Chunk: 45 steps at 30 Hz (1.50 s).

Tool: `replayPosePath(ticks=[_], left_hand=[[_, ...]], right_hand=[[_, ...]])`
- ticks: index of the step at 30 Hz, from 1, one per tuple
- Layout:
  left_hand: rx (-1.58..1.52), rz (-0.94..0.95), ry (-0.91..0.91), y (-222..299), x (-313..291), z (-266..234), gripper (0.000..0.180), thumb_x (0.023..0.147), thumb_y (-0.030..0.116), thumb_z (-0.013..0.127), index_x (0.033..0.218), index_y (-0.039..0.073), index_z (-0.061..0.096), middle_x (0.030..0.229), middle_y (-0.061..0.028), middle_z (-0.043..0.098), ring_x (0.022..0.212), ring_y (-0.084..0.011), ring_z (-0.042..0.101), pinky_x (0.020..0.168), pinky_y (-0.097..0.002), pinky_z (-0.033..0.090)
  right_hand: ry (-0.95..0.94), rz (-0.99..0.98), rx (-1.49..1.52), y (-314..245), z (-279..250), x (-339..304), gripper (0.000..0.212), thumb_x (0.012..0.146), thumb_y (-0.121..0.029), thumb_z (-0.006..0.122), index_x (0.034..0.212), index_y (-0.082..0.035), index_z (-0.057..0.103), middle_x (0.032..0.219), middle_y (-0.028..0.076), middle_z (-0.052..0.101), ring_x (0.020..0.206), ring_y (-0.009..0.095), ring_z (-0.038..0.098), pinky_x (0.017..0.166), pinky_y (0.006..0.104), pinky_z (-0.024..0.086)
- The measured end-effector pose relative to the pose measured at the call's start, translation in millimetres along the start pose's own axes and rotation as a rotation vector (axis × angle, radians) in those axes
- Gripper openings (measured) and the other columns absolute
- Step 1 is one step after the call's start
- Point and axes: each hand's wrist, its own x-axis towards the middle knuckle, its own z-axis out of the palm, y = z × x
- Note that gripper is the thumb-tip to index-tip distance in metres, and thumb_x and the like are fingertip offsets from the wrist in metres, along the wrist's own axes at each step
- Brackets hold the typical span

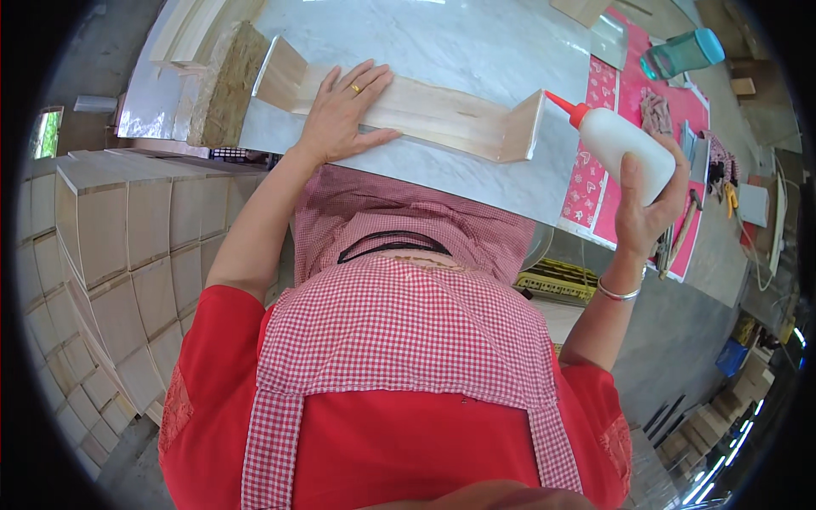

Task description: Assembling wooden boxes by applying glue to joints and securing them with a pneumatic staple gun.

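A pale wooden piece (442, 109) lies on the marbled tabletop, a long flat board with a short upright panel at each end. My left hand (348, 110) rests flat on the board's left part, fingers spread, a ring on one finger. In my right hand (650, 195) is a white squeeze bottle (625, 149) with a red pointed nozzle. The bottle tilts so that its nozzle tip points at the top edge of the right end panel, close beside it. Whether the tip touches that edge I cannot tell.
A rough-sided block (225, 89) stands left of the piece, beside stacked boards (191, 30). On the right, a pink patterned cloth (599, 102) bears a teal-lidded bottle (680, 55), a hammer (682, 229) and other tools. Stacked wooden boxes (110, 221) fill the floor at left.
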Motion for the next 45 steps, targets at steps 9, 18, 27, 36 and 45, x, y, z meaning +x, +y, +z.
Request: replayPosePath(ticks=[9,18,27,36,45], left_hand=[[-0.009,0.005,0.015,-2,6,-4,0.083,0.082,0.053,0.067,0.147,0.011,0.039,0.152,-0.0062,0.04,0.144,-0.0263,0.032,0.118,-0.0518,0.018],[-0.146,0.111,0.043,17,14,-26,0.069,0.081,0.054,0.069,0.131,0.009,0.055,0.142,-0.0146,0.049,0.136,-0.0325,0.041,0.11,-0.0614,0.028],[0.283,-0.955,0.43,-217,71,-185,0.074,0.079,0.058,0.07,0.125,0.001,0.059,0.136,-0.0165,0.055,0.124,-0.0323,0.054,0.1,-0.0455,0.046],[0.267,-1.232,-0.113,-338,41,-185,0.115,0.062,0.077,0.073,0.14,-0.003,0.046,0.149,-0.0197,0.039,0.142,-0.0363,0.031,0.109,-0.058,0.034],[0.455,-1.065,0.437,-273,48,-189,0.093,0.059,0.071,0.078,0.119,0.003,0.059,0.126,-0.0135,0.06,0.123,-0.0336,0.051,0.099,-0.0482,0.039]], right_hand=[[-0.049,0.105,0.073,4,-21,-19,0.042,0.083,-0.01,0.076,0.117,0.001,0.055,0.111,0.01,0.059,0.098,0.016,0.057,0.088,0.0321,0.048],[0.297,0.233,-0.302,172,26,20,0.046,0.078,-0.025,0.084,0.101,0.002,0.054,0.097,0.01,0.059,0.087,0.022,0.057,0.081,0.0357,0.05],[0.121,0.286,-0.442,188,31,35,0.045,0.085,-0.034,0.075,0.095,0.004,0.054,0.095,0.015,0.059,0.084,0.028,0.056,0.082,0.0393,0.048],[0.151,0.257,-0.516,125,3,9,0.038,0.093,-0.023,0.067,0.119,0.003,0.057,0.117,0.018,0.059,0.106,0.028,0.057,0.092,0.038,0.046],[0.212,0.061,-0.371,105,5,29,0.043,0.095,-0.024,0.066,0.126,0.003,0.055,0.119,0.015,0.062,0.101,0.02,0.059,0.082,0.0303,0.049]])
